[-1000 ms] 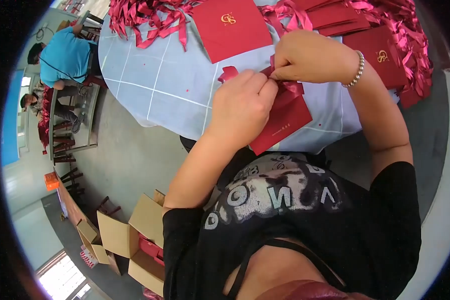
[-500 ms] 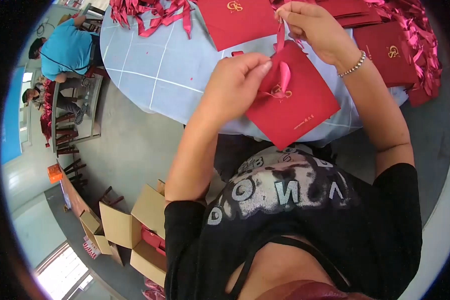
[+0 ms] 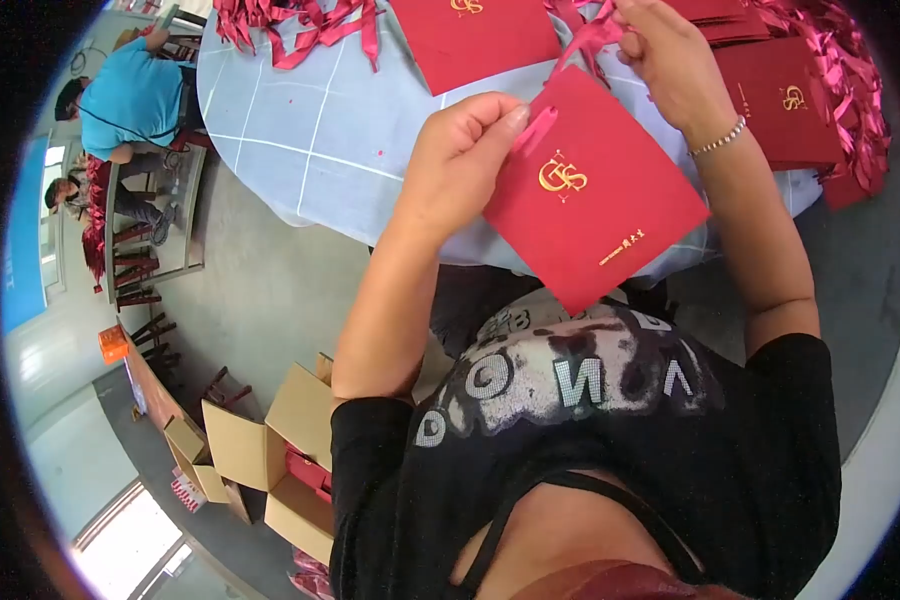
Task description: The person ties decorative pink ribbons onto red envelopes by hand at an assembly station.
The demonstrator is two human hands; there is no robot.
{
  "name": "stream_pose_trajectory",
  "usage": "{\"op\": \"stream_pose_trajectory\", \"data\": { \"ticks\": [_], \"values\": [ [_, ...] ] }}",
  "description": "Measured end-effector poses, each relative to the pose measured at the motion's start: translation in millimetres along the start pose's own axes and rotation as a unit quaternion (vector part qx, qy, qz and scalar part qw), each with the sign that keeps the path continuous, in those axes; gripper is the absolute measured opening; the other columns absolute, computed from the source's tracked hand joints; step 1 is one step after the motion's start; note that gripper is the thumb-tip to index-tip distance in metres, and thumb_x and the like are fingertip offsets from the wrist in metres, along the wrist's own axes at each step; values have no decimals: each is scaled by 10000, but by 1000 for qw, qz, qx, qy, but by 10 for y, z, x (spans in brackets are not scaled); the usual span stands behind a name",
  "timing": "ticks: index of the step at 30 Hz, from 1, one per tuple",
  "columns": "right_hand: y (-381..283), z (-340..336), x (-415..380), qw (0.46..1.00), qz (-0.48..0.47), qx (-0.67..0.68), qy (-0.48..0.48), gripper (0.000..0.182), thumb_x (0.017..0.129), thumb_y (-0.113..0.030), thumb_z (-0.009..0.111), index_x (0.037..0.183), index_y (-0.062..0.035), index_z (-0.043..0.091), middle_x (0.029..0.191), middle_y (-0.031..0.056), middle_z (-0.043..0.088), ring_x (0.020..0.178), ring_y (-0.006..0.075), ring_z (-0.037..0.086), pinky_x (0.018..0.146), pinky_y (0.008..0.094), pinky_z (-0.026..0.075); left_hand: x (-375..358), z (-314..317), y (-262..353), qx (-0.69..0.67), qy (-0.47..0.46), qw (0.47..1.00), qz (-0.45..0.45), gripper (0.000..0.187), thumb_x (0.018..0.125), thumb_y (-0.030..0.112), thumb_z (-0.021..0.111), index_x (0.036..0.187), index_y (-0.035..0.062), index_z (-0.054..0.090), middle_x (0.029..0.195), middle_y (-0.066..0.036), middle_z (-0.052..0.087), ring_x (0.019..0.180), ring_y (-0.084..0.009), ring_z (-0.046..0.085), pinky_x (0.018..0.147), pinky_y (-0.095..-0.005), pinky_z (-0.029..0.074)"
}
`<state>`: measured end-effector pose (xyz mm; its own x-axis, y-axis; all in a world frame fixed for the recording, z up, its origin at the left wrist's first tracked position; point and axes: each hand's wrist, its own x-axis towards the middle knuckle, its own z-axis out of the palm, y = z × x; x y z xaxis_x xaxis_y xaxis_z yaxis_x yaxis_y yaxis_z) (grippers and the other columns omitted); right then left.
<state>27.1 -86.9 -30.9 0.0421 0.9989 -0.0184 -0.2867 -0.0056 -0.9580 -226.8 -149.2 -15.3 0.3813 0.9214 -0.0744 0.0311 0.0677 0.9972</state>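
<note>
A red paper gift bag (image 3: pixel 610 205) with a gold monogram hangs tilted between my hands, over the table's near edge. My left hand (image 3: pixel 460 165) is closed, thumb and fingers pinching the bag's upper left edge beside a loop of ribbon. Up at the right, my right hand (image 3: pixel 670 65), with a beaded bracelet on its wrist, has its fingers closed on a pink-red ribbon (image 3: pixel 585 42) that runs down to the bag's top. The exact grip at its fingertips is partly hidden.
Another red bag (image 3: pixel 475 45) lies flat on the blue checked tablecloth (image 3: pixel 300 130). More bags (image 3: pixel 785 100) and heaped ribbons (image 3: pixel 855 100) are at the right. An open cardboard box (image 3: pixel 245 445) stands on the floor at the left. A person in blue (image 3: pixel 135 100) sits beyond.
My right hand has moved up and right, drawing the ribbon off the bag's front. The monogram now shows uncovered. My left hand has shifted slightly, still holding the bag.
</note>
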Motion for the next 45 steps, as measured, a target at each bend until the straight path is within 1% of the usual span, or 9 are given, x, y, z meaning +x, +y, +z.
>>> {"op": "stream_pose_trajectory", "data": {
  "ticks": [8,11,15,16,21,25,32,38,45],
  "values": [
    [-356,40,-686,853,-12,-415,-316,211,957,-180,674,801,-45,635,719,-53,502,646,27,386,551,236,331,31,87,61,131,10,991,14,187,882,177,768,856,3,704,665,29,632,609,-19,521,547,-197,401],
    [-408,-46,-862,886,16,-379,-266,211,946,-149,696,793,-34,606,694,-73,459,662,10,377,553,223,315,45,199,101,114,-37,992,34,180,886,162,757,822,2,705,654,35,624,619,-6,517,550,-195,400],
    [-287,-150,-951,965,51,-179,-186,287,999,-212,642,783,-53,540,703,-102,386,652,12,325,553,213,281,82,294,137,194,-91,970,112,195,863,205,768,831,23,706,649,-70,641,557,-166,584,551,-298,439],
    [-343,-147,-966,961,67,-185,-192,289,1007,-229,628,791,-54,550,710,-101,398,660,14,335,562,211,291,84,290,201,240,-117,957,111,135,876,122,743,879,-4,695,691,-36,639,665,-83,577,624,-259,447],
    [-358,-164,-1008,959,82,-210,-174,317,1039,-299,565,838,-56,596,753,-91,456,708,20,387,612,220,342,-7,412,295,294,-136,917,231,153,854,160,755,901,28,694,764,-98,665,668,-244,623,637,-338,475],
    [-420,-277,-781,925,-75,-368,-54,394,1005,-395,602,994,-12,695,798,-10,583,730,68,519,679,273,458,-112,549,351,408,-90,860,295,154,854,186,732,854,50,660,786,-113,649,725,-301,635,651,-394,504],
    [-582,112,-501,786,126,-476,-374,325,1025,-243,569,1287,-54,604,876,11,601,787,79,548,703,246,465,-216,836,226,497,-81,800,327,92,833,134,607,860,49,586,816,-80,627,792,-259,659,646,-400,525],
    [-191,323,-277,807,49,-336,-482,211,969,-198,647,1107,-39,660,891,50,673,780,100,607,699,280,492,-195,841,103,442,-69,819,358,108,849,133,600,908,42,609,835,-94,646,788,-277,658,673,-408,529],
    [103,199,-119,829,-58,-514,-210,221,914,-239,706,913,-26,648,724,60,619,708,127,572,659,330,473,-234,815,217,383,-72,882,264,167,855,207,723,843,61,643,749,-130,658,709,-328,664,609,-436,515]
  ]
}}
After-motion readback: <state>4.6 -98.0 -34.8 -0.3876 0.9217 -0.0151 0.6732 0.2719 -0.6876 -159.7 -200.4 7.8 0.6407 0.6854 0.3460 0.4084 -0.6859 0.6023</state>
